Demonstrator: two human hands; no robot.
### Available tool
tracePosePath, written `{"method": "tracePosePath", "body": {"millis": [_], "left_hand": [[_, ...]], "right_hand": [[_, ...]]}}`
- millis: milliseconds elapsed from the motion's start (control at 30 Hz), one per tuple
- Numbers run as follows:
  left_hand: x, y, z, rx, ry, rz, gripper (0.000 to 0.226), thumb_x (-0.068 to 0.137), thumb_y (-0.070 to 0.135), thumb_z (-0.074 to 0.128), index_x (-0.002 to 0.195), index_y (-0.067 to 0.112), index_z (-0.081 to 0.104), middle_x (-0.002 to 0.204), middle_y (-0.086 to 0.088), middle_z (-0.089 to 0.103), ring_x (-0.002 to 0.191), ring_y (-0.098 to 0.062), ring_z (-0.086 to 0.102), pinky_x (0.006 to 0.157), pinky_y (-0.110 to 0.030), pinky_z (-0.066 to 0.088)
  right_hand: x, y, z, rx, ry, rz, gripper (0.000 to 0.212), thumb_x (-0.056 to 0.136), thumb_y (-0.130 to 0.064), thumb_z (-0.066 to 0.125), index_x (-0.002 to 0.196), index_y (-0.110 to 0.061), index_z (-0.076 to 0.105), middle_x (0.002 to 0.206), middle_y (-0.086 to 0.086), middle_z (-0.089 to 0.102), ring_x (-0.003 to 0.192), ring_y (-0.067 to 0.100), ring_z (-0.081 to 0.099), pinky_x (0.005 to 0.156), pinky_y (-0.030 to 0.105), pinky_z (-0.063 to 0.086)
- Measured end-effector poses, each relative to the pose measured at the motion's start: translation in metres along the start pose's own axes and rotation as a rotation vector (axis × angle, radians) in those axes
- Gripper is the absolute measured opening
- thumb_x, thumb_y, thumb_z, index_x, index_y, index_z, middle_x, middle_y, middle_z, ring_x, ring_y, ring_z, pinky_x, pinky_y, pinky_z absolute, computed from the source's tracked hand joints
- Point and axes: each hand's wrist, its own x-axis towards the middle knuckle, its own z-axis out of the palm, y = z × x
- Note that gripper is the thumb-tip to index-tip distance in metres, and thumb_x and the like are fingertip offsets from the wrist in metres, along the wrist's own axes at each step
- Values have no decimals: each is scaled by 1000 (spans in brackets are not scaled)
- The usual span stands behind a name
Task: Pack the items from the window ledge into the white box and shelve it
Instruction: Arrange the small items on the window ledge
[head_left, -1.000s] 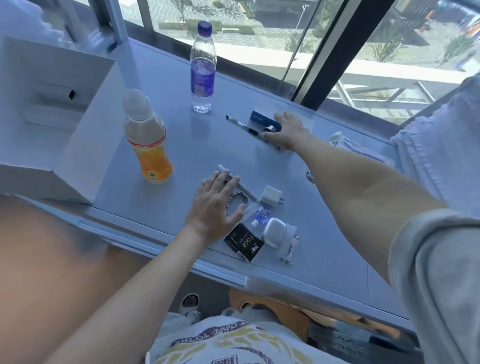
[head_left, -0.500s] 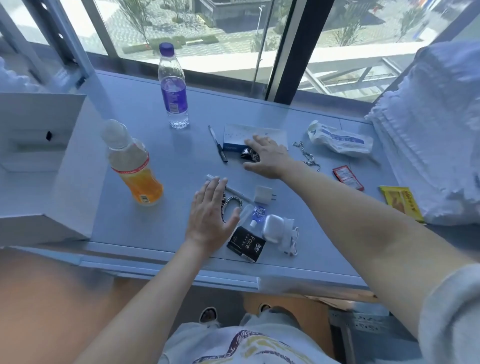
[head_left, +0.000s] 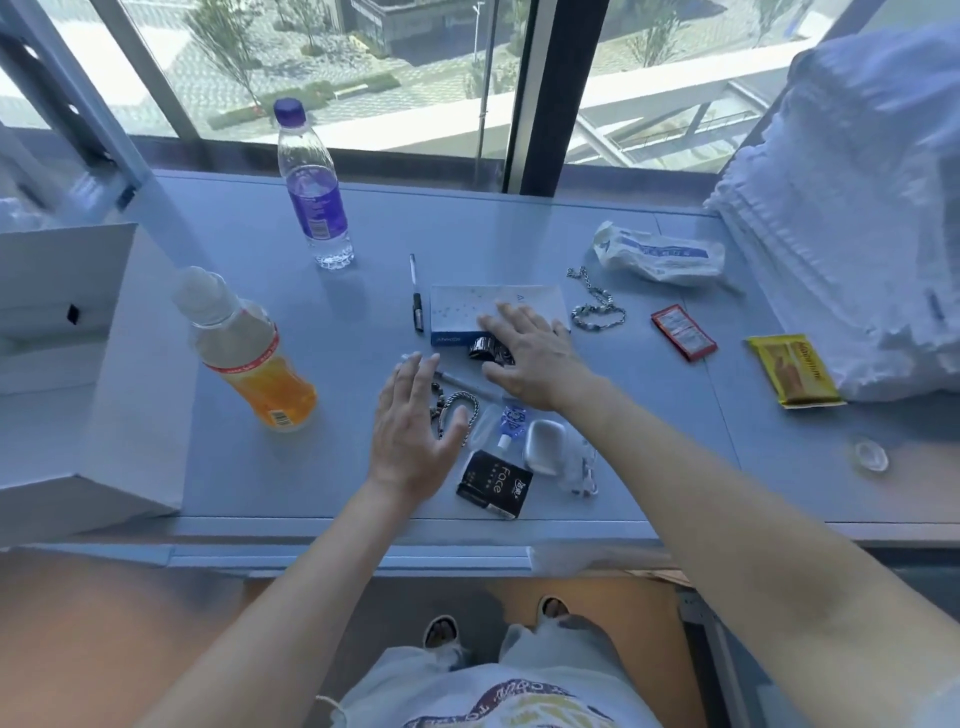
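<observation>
White box (head_left: 78, 374): stood open at the ledge's left end, nothing seen packed.
Right hand (head_left: 524, 358): drawn back toward the near pile with the black clip (head_left: 491, 349); grip released, fingers flat over it and the blue-edged carton (head_left: 467, 312).
Left hand (head_left: 415, 431): flat, released, unmoved beside the braided bracelet (head_left: 457, 408).
Meaning: items are being gathered before boxing.

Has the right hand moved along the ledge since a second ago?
Yes. The right hand has drawn back toward the person, from the pen and the small flat box's far end to its near edge.

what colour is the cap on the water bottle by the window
Purple, matching its label; the head view shows the cap clearly.
</observation>
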Motion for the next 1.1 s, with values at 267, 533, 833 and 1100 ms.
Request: {"method": "tracePosePath", "body": {"millis": [267,533,833,1100], "left_hand": [[87,-1,-16,96,-75,12,67,95,34,42,157,12,32,166,-15,27,154,-30,22,126,-44,17],[161,-26,-18,307,-212,29,44,98,3,46,142,2,53,148,-16,49,129,-44,48,111,-48,39],[142,-37,-34,303,-113,48,32,93,5,64,123,9,73,121,-20,62,116,-44,54,96,-50,50],[113,-36,-42,253,-65,17,17,89,15,76,105,14,80,108,-10,60,106,-36,54,84,-44,49]], "right_hand": [[-62,-8,0,168,314,65,70,95,-44,47,159,-21,34,168,5,25,155,28,23,124,57,20],[-95,13,-10,211,324,152,64,101,-34,53,160,-18,34,170,6,20,155,25,23,124,47,16],[-91,2,-10,237,293,146,63,101,-33,54,160,-18,34,171,5,19,156,24,21,125,47,15],[-74,-24,-4,255,256,82,63,102,-31,56,160,-18,35,170,7,20,155,24,23,126,45,15]]}}
